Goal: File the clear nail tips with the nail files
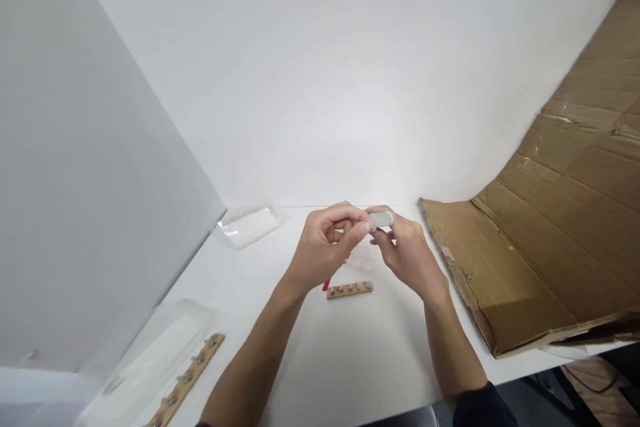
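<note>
My left hand [326, 243] and my right hand [407, 250] meet above the middle of the white table [360, 347]. Both are closed in a pinch on a small clear plastic piece [382, 219] held between them, the right fingers around its body and the left fingertips at its end. Below the hands lies a short wooden strip with several metal hooks [349, 289]. A bit of red [327, 284] shows at its left end, partly hidden by my left hand.
A clear plastic tray [249, 226] lies at the back left. At the near left edge, a longer wooden hook strip [187, 377] rests beside clear plastic packaging [145, 363]. A large flattened cardboard sheet [545, 240] covers the right side and curls upward.
</note>
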`<state>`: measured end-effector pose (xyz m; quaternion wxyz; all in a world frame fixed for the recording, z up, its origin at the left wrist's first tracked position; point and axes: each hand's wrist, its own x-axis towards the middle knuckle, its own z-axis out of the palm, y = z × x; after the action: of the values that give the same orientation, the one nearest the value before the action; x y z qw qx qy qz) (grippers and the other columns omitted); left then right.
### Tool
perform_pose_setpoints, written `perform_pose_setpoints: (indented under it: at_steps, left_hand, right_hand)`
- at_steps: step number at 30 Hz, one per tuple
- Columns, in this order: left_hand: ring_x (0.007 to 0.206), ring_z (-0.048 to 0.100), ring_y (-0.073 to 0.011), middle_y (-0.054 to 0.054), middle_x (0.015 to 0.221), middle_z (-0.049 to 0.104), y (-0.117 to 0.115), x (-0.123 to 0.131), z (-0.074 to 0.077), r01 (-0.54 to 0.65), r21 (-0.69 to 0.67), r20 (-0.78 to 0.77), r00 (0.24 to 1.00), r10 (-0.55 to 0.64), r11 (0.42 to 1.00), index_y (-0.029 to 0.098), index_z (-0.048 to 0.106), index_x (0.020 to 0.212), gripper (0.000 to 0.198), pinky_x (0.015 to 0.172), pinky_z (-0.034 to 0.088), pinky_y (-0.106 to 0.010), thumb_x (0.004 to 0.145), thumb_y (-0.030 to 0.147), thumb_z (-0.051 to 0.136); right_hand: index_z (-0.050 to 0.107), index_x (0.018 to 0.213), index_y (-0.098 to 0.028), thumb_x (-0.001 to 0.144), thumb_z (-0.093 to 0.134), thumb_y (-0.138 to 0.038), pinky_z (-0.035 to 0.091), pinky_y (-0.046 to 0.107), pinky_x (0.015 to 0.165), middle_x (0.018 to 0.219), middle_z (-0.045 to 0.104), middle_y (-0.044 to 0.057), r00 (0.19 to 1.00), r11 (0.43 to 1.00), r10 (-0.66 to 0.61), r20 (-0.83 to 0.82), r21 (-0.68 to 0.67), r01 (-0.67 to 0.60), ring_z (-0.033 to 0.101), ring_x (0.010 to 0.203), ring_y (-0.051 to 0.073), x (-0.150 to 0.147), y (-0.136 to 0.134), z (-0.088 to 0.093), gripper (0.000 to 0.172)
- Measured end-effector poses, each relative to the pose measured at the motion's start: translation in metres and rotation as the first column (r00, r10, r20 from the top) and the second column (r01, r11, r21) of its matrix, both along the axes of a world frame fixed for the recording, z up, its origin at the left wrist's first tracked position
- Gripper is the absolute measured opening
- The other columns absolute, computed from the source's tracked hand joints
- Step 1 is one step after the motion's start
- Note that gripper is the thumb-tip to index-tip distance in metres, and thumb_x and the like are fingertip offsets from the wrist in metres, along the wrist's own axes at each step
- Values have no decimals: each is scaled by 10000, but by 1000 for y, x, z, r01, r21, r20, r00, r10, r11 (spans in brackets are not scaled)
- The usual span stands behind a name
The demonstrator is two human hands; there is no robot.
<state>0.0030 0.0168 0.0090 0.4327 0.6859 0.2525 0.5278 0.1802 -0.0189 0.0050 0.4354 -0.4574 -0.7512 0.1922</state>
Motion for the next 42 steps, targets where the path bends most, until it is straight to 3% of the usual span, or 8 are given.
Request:
perform_pose_setpoints:
  at_steps: [11, 15, 23, 30, 34, 36, 39, 42]
  left_hand:
    - [595, 466, -116, -23, 685, 576, 0, -3, 2, -5, 2, -10, 1000, 5, 1000, 169, 757, 798, 266, 492, 398, -240, 920, 405, 758]
    - [576, 422, -100, -7, 681, 548, -1, -1, 2, 2, 1, -44, 999, -1, 1000, 172, 739, 771, 263, 476, 370, -228, 920, 388, 754]
    - [585, 426, -100, -4, 681, 531, 0, 1, 0, 4, 3, -54, 999, -4, 1000, 172, 736, 772, 255, 476, 373, -219, 933, 369, 741]
    - [572, 466, -106, -9, 686, 551, 2, 1, -3, 4, -31, -54, 999, -6, 1000, 175, 761, 810, 248, 479, 429, -228, 924, 395, 761]
    - [553, 462, -96, -13, 707, 592, 3, 1, -3, -9, -3, -42, 999, 9, 1000, 174, 748, 817, 251, 463, 409, -223, 945, 390, 735]
    - [602, 527, -114, -34, 760, 651, 3, 1, -4, -83, 61, -33, 996, 85, 995, 176, 747, 833, 234, 500, 449, -228, 955, 374, 721]
    - [645, 559, -116, -41, 823, 689, 4, 2, -5, -311, 244, -35, 944, 329, 919, 187, 738, 841, 173, 525, 449, -220, 973, 286, 686]
    - [548, 458, -80, -11, 794, 676, 5, 6, -6, -469, 490, -11, 840, 543, 735, 192, 716, 850, 137, 506, 393, -222, 970, 171, 654]
  right_hand:
    - [633, 1095, -248, 1072, 447, -201, 536, 324, 744, 966, 697, 12, 998, 1000, 15, 66, -28, -13, 670, 810, 177, -2, -1, 1, 193]
    - [635, 1149, -254, 1046, 404, -141, 582, 329, 801, 1094, 716, 33, 1000, 999, 19, -23, 28, -18, 675, 913, 178, 0, 1, 1, 278]
    - [630, 1129, -256, 1054, 427, -148, 561, 314, 789, 1081, 707, 21, 999, 1000, 28, -30, 6, -28, 657, 904, 169, 3, 3, 0, 242]
    - [575, 1023, -248, 1073, 448, -208, 481, 320, 708, 927, 672, -3, 993, 997, 42, 113, -71, -35, 619, 786, 175, 9, 1, 3, 142]
    - [595, 1130, -238, 1092, 453, -286, 571, 354, 795, 1020, 686, 38, 994, 991, 109, -3, -77, -109, 658, 911, 200, 15, 3, 0, 155]
    - [584, 1268, -234, 1110, 446, -359, 602, 376, 851, 1076, 687, 56, 991, 991, 108, -84, -73, -114, 661, 967, 207, 17, 3, 0, 244]
    - [523, 1482, -251, 1135, 376, -402, 613, 405, 911, 1048, 664, 52, 991, 999, 20, -134, -43, -26, 638, 948, 204, 19, 1, 3, 406]
    - [486, 1590, -307, 1142, 322, -385, 622, 402, 876, 981, 617, 44, 990, 995, -90, -112, 32, 94, 584, 899, 205, 16, -5, 7, 483]
